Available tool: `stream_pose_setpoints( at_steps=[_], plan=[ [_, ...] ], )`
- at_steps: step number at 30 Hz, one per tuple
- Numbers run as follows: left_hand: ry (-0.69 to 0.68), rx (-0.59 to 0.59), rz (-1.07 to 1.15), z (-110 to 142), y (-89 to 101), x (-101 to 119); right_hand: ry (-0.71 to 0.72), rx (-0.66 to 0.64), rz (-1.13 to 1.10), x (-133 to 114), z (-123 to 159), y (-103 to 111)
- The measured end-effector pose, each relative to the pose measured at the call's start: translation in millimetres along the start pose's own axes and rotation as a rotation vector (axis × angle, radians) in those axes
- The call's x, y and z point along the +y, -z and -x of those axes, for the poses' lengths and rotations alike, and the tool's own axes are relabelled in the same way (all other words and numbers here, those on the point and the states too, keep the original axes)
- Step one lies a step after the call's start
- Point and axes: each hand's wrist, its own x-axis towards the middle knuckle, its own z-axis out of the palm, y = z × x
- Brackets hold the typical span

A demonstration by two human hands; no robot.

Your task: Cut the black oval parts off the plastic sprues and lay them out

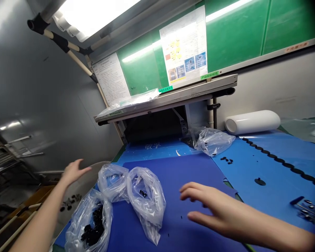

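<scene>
My left hand is raised over the rim of a grey tub at the left edge of the table, thumb apart from the fingers and nothing in it. Several small dark parts lie inside the tub. My right hand hovers above the dark blue mat with curled, parted fingers, holding nothing. Between the hands stand clear plastic bags: one holds many black parts, another bag has a few black pieces, and behind them is a third bag.
A black strip of discs runs along the right side, near a single black disc and blurred metal pieces. Another clear bag and a white roll lie at the back. A shelf overhangs the table.
</scene>
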Motion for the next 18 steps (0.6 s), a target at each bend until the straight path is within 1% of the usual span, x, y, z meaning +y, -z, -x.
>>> stream_pose_setpoints(
  at_steps=[1, 3, 4, 5, 7, 9, 11, 13, 15, 18],
  plan=[
    [-0.085, -0.062, 0.019, 2.4, -9.6, 12.9, 0.087, -0.058, 0.03, -6.1, -16.9, -9.1],
    [-0.249, -0.204, 0.057, 8.3, -31.2, 41.3, 0.246, -0.13, 0.167, -13.6, -49.7, -31.8],
    [-0.311, -0.273, 0.064, 11.3, -42.1, 54.9, 0.28, -0.153, 0.211, -15.7, -64.2, -44.7],
    [-0.348, -0.333, 0.059, 14.0, -52.3, 67.0, 0.292, -0.169, 0.244, -16.9, -76.7, -57.6],
    [-0.389, -0.415, 0.033, 18.6, -68.6, 85.6, 0.264, -0.177, 0.305, -16.8, -93.5, -79.3],
    [-0.42, -0.447, 0.005, 23.5, -77.2, 97.2, 0.212, -0.163, 0.372, -12.8, -99.1, -90.2],
    [-0.47, -0.44, -0.005, 31.6, -78.4, 104.6, 0.153, -0.131, 0.432, -4.0, -96.2, -89.0],
    [-0.537, -0.413, 0.004, 45.0, -74.9, 111.5, 0.094, -0.092, 0.478, 8.4, -89.4, -80.1],
    [-0.603, -0.383, 0.019, 63.6, -70.2, 119.9, 0.049, -0.062, 0.503, 21.0, -83.2, -70.6],
    [-0.661, -0.338, 0.045, 95.6, -65.9, 134.5, 0.035, -0.054, 0.506, 32.1, -79.4, -63.4]
  ],
)
